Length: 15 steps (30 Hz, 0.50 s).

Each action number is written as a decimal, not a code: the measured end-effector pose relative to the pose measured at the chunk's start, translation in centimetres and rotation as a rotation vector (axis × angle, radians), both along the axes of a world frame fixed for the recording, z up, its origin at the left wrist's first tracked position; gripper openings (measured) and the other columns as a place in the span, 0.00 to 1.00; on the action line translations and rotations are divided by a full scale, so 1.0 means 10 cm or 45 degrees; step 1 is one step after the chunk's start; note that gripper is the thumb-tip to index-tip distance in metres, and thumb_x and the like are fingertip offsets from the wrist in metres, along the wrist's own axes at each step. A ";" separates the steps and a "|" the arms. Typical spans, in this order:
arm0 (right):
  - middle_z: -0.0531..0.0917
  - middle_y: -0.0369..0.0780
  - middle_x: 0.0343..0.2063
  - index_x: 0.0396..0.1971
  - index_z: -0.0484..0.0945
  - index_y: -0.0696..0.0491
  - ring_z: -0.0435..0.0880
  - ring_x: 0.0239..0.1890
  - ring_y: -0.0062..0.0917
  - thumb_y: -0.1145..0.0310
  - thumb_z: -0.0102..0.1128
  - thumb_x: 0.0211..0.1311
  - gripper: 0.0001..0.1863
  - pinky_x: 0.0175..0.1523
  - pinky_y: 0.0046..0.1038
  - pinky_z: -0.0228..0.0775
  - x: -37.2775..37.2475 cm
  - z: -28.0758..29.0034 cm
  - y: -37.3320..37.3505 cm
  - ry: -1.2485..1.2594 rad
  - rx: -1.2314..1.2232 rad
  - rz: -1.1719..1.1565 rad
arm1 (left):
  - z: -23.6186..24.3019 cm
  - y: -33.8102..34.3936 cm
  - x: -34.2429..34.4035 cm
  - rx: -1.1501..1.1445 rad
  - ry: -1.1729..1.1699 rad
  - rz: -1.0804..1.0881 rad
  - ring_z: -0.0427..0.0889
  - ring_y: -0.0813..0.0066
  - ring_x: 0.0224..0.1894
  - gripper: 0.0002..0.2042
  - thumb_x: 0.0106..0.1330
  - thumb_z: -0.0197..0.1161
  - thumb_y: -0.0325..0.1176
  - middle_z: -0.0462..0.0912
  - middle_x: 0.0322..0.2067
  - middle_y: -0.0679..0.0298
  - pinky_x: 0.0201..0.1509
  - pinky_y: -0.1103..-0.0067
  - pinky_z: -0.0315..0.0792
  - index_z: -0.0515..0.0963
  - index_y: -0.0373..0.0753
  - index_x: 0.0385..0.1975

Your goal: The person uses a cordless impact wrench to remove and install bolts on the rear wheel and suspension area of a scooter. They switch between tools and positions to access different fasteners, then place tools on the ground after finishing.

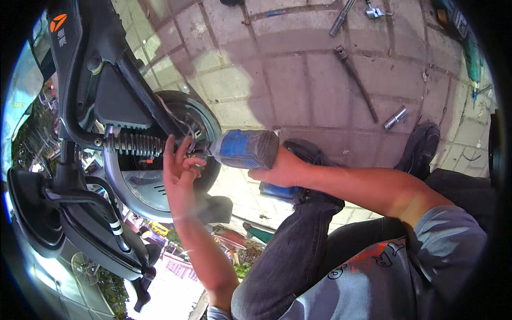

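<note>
My right hand (286, 167) is closed around the grip of a blue and grey cordless impact wrench (246, 148). The tool's nose points left at the hub area of a small wheel (212, 125) on a dark electric bike (74, 58). Just left of that nose is my left hand (180, 170), its first fingers stretched up and apart beside the wheel, the others bent. I see nothing held in it. Close to its fingertips runs a coil spring shock absorber (134, 145). The fastener at the tool's tip is hidden behind my fingers.
On the brick paving (298, 80) lie a long dark socket bar (358, 85), a silver socket (396, 118) and another metal rod tool (341, 18). A small metal piece (376, 10) is near the top. My shoe (421, 146) rests at the right. A grey curved cover (141, 189) sits below the wheel.
</note>
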State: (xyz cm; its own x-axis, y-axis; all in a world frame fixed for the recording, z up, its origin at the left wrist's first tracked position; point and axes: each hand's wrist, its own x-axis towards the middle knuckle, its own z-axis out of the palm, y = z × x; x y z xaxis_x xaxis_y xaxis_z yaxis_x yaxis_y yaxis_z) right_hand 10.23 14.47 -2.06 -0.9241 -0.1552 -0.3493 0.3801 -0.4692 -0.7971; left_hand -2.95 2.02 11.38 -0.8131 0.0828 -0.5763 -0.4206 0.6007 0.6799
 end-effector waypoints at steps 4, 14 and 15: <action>0.79 0.46 0.31 0.41 0.71 0.59 0.79 0.33 0.31 0.65 0.59 0.46 0.21 0.41 0.31 0.71 0.00 0.27 0.09 -0.322 -0.129 0.076 | 0.02 -0.06 0.00 -0.478 0.282 -0.230 0.75 0.82 0.28 0.30 0.50 0.44 0.18 0.75 0.49 0.52 0.26 0.89 0.64 0.61 0.35 0.59; 0.74 0.34 0.16 0.25 0.72 0.56 0.70 0.15 0.18 0.75 0.60 0.48 0.06 0.22 0.25 0.67 0.07 0.18 -0.10 -0.527 -0.624 0.060 | -0.61 -0.39 0.57 1.064 -0.503 0.889 0.68 0.62 0.56 0.23 0.66 0.52 0.42 0.70 0.53 0.55 0.63 0.68 0.57 0.63 0.30 0.53; 0.74 0.34 0.16 0.25 0.72 0.56 0.71 0.16 0.18 0.75 0.60 0.48 0.05 0.22 0.25 0.67 0.08 0.21 -0.12 -0.532 -0.602 0.056 | -0.66 -0.39 0.53 1.068 -0.467 0.878 0.68 0.64 0.56 0.22 0.66 0.52 0.41 0.70 0.53 0.56 0.63 0.69 0.57 0.64 0.31 0.53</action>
